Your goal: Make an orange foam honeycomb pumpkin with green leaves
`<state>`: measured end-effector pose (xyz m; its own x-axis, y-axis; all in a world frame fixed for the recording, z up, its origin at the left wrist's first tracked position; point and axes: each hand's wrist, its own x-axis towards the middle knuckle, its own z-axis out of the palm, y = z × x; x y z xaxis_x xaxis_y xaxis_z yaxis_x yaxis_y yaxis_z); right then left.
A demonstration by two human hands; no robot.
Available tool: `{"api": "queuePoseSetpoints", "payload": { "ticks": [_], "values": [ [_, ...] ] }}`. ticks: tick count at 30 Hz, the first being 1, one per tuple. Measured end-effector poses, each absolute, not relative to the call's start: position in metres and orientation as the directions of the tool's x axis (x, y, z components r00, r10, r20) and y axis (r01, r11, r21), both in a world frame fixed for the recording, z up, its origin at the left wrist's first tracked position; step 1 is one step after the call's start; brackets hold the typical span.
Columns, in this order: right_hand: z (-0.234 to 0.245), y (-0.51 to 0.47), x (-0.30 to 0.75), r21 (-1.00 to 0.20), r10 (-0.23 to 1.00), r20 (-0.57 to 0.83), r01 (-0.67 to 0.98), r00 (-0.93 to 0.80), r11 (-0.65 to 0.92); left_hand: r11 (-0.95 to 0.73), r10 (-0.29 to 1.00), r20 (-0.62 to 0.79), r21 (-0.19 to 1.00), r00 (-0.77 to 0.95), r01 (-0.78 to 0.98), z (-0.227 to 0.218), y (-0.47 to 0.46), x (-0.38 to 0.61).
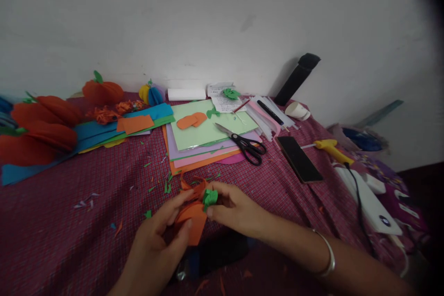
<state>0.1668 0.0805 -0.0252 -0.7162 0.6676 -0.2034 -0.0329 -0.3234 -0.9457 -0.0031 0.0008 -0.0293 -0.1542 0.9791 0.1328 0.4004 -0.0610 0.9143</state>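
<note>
My left hand (157,240) grips a folded orange paper piece (191,222) low in the middle of the view, thumb and fingers closed on it. My right hand (234,210), with a bangle on the wrist, pinches a small green paper bit (210,198) against the top of the orange piece. Both hands hover just above the red checked cloth (69,222). Green and orange paper scraps lie scattered just beyond my hands.
A stack of coloured paper sheets (208,136) with black-handled scissors (248,145) lies behind my hands. Finished orange paper pumpkins (45,125) stand at the left. At the right lie a dark phone (299,159), a yellow glue gun (331,147) and a black cylinder (296,78) against the wall.
</note>
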Motion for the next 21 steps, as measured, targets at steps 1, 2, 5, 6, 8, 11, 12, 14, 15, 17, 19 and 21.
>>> {"api": "queuePoseSetpoints", "payload": {
  "ticks": [1,2,5,6,8,11,12,14,15,17,19,21],
  "values": [
    [-0.026,0.08,0.167,-0.949,0.672,-0.205,-0.023,-0.712,-0.313,-0.076,0.977,0.15,0.905,-0.149,0.419,-0.029,0.001,-0.003],
    [-0.027,0.08,0.166,-0.954,0.676,-0.202,-0.015,-0.708,-0.301,-0.089,0.975,0.168,0.896,-0.146,0.435,-0.028,0.002,-0.002],
    [-0.028,0.079,0.166,-0.965,0.68,-0.16,-0.032,-0.715,-0.261,-0.113,0.969,0.199,0.884,-0.146,0.454,-0.025,0.003,-0.001],
    [-0.028,0.079,0.166,-0.967,0.679,-0.146,-0.042,-0.719,-0.252,-0.117,0.968,0.204,0.882,-0.145,0.457,-0.024,0.003,0.0],
    [-0.027,0.079,0.165,-0.969,0.679,-0.131,-0.053,-0.723,-0.243,-0.127,0.966,0.215,0.879,-0.145,0.459,-0.023,0.003,0.0],
    [-0.025,0.079,0.164,-0.97,0.682,-0.12,-0.061,-0.722,-0.235,-0.131,0.965,0.218,0.884,-0.147,0.449,-0.021,0.003,0.001],
    [-0.025,0.079,0.164,-0.971,0.683,-0.114,-0.066,-0.722,-0.231,-0.13,0.964,0.217,0.885,-0.151,0.446,-0.02,0.003,0.001],
    [-0.024,0.078,0.164,-0.97,0.689,-0.108,-0.077,-0.717,-0.231,-0.125,0.964,0.213,0.888,-0.157,0.442,-0.019,0.003,0.001],
    [-0.023,0.078,0.164,-0.969,0.692,-0.108,-0.079,-0.714,-0.233,-0.122,0.965,0.211,0.89,-0.158,0.44,-0.019,0.003,0.001],
    [-0.023,0.078,0.164,-0.969,0.695,-0.116,-0.074,-0.71,-0.237,-0.115,0.967,0.2,0.893,-0.155,0.436,-0.019,0.002,0.001],
    [-0.022,0.078,0.164,-0.968,0.695,-0.132,-0.059,-0.707,-0.244,-0.096,0.97,0.18,0.899,-0.161,0.428,-0.02,0.002,0.002],
    [-0.021,0.079,0.166,-0.967,0.712,-0.168,-0.026,-0.681,-0.253,-0.06,0.973,0.142,0.915,-0.18,0.399,-0.023,0.001,0.001]
  ]
}}
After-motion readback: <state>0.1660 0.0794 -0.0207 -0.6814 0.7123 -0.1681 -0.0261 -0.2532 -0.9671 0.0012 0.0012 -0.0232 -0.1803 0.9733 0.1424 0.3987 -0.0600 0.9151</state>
